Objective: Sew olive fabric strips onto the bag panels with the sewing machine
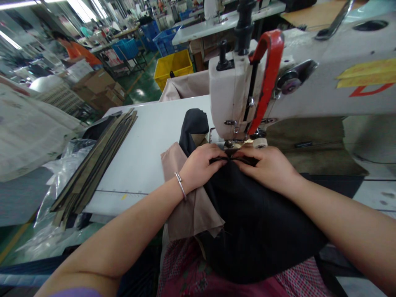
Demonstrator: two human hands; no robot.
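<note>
Hands (pixel 202 167) (pixel 272 168): pinched closed on dark fabric (pixel 262 231) | sewing machine (pixel 312 84): red D-like letter (pixel 361 94) (part under yellow tape (pixel 368 73))

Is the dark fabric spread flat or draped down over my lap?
Draped: the dark fabric hangs from where the left hand and right hand pinch it, down over the checked clothing.

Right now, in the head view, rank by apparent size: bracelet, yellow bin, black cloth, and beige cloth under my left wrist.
Largest to smallest:
Black cloth
Beige cloth, partly covered
Yellow bin, farther off
Bracelet
</note>
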